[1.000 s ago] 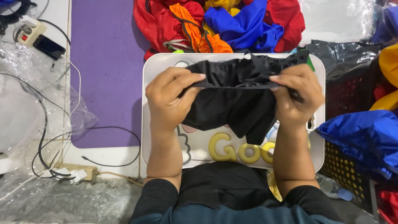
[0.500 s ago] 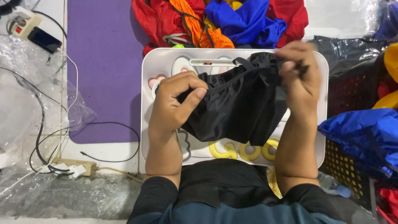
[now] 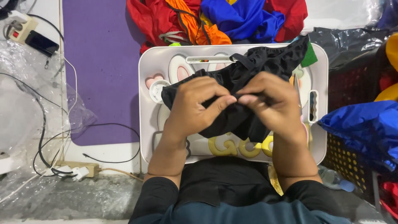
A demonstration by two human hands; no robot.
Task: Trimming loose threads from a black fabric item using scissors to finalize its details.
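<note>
While both hands meet over the white tray, this is how things stand:

Left hand [image 3: 195,105]: knuckles up over the middle of the black cloth [image 3: 265,62], fingers curled and pressed together, thumb tip pinching a fold of the fabric right where it meets the other hand.

Right hand [image 3: 271,103]: mirrored beside it, fingers bent down into the cloth, thumb and forefinger nipping the same fold; the two thumbs are touching or all but touching.

Black cloth: a thin, crumpled garment, bunched under both hands and spread up and to the right across the lap tray [image 3: 149,137], one corner reaching the tray's upper right edge, a narrow strap lying along its top.

Lap tray: white with rounded corners, cartoon shapes in pink and fat yellow letters printed on it, resting just in front of the person's dark-sleeved body.

Heap of clothes [image 3: 215,18]: red, orange and blue pieces piled just beyond the tray's far edge.

Purple mat [image 3: 99,62]: flat on the floor to the left of the tray.

Blue garment [image 3: 365,128]: draped over a dark slotted crate at the right.

Cables and power strip [image 3: 74,170]: lower left, on clear plastic wrap.
</note>
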